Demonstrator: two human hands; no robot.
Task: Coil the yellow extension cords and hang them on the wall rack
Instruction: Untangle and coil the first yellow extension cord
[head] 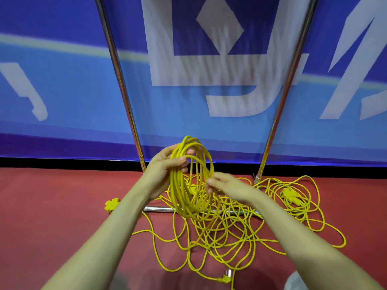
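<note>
Plug (227,276): lies on the red floor (52,206) at the near edge, at the end of one strand.
Loose cord (219,237): thin yellow cable sprawled in overlapping loops on the floor, under and beyond both forearms.
Right hand (228,188): fingers bent, pinching a strand at the coil's right side; a little blurred, so the exact grip is hard to read.
Left hand (167,166): fingers curled round the gathered loops at the coil's upper left.
Coil (188,185): a bundle of loops held upright in the air above the pile, its lower end trailing into the tangle.
Handling: looks light, limp and slightly springy. Loops would likely slip apart unless held where they bunch together. Crossed strands on the floor may snag if drawn fast.
Socket block (112,204): yellow, on the floor to the left, near the rack's base bar.
Rack (119,80): two shiny metal posts rising from the floor behind the cords; no hooks in view.
Banner (62,91): blue with white lettering, behind the posts.
</note>
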